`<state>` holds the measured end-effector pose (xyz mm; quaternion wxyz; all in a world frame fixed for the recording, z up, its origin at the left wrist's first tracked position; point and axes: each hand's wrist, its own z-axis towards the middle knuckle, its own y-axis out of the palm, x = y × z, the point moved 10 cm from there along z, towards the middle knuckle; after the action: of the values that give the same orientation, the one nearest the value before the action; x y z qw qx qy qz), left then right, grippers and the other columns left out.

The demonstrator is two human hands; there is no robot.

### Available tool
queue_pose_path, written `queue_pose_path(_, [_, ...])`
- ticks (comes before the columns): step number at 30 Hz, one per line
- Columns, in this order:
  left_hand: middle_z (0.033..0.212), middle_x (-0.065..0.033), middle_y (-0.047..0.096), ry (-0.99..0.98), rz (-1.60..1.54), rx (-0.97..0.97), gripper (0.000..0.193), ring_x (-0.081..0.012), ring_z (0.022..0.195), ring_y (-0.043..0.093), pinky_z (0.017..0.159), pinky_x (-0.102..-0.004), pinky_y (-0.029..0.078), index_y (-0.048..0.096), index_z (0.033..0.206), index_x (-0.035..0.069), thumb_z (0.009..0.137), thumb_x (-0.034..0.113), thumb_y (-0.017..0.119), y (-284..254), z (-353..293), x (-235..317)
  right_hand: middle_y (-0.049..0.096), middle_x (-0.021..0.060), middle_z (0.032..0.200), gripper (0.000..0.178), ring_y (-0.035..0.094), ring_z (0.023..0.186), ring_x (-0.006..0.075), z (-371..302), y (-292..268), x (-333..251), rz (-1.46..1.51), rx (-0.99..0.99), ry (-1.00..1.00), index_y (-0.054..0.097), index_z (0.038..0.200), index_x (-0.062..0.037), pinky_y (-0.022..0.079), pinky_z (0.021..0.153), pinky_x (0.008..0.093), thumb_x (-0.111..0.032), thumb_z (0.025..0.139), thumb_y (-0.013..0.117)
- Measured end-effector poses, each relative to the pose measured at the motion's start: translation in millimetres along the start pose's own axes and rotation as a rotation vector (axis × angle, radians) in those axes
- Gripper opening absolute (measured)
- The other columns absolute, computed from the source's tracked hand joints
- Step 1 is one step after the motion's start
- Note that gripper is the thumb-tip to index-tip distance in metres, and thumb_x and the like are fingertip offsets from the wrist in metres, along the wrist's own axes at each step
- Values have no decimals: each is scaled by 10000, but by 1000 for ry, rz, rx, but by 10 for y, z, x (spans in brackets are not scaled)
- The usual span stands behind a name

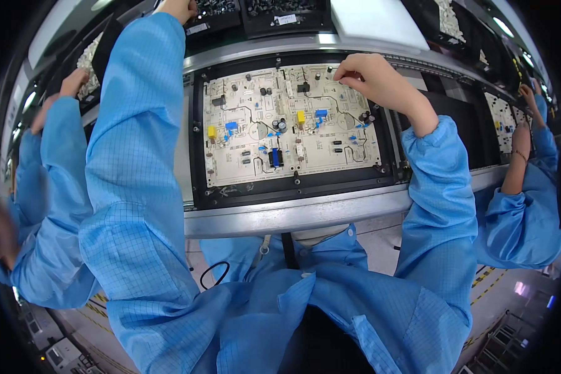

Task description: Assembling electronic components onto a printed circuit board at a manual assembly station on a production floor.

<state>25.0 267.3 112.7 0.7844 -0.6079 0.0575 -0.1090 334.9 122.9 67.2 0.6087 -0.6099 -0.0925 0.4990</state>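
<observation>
Circuit board point(318, 144): seated in black frame point(343, 179), presumably to keep it flat and steady.
Left hand point(179, 9): beside parts bin point(224, 23); fingers curled, partly cut off, grip cannot be told.
Right hand point(374, 76): above board's upper right; fingers bent close to thumb, any held part indiscernible.

Right fingers point(349, 67) over circuit board point(323, 141)

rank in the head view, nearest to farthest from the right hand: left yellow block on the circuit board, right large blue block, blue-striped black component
From the right hand:
1. Right large blue block, below and left of the hand.
2. Blue-striped black component, low near the circuit board's middle.
3. Left yellow block, by the board's left edge.
</observation>
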Motion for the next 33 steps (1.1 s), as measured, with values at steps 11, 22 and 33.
queue_pose_path(11, [860,-168,658,55,73,34,187,-284,802,652,756,-359,520,655,1033,49,870,106,583,325,286,-310,650,131,867,116,625,806,266,-70,27,125,-159,-18,-30,662,905,13,504,731,325,-11,806,608])
queue_pose_path(22, [905,-164,671,0,53,119,216,-286,818,656,782,-356,520,655,1053,48,869,148,602,251,-39,-223,664,115,866,120,636,786,254,-116,55,138,-51,-61,29,681,896,-1,515,722,321,-3,786,633])
queue_pose_path(33, [877,-139,671,69,-143,299,189,-232,799,660,749,-311,520,655,1041,27,882,114,600,-511,-555,249,656,114,861,135,631,795,254,7,-43,-10,-180,-85,25,669,900,-12,508,719,339,-38,768,677])
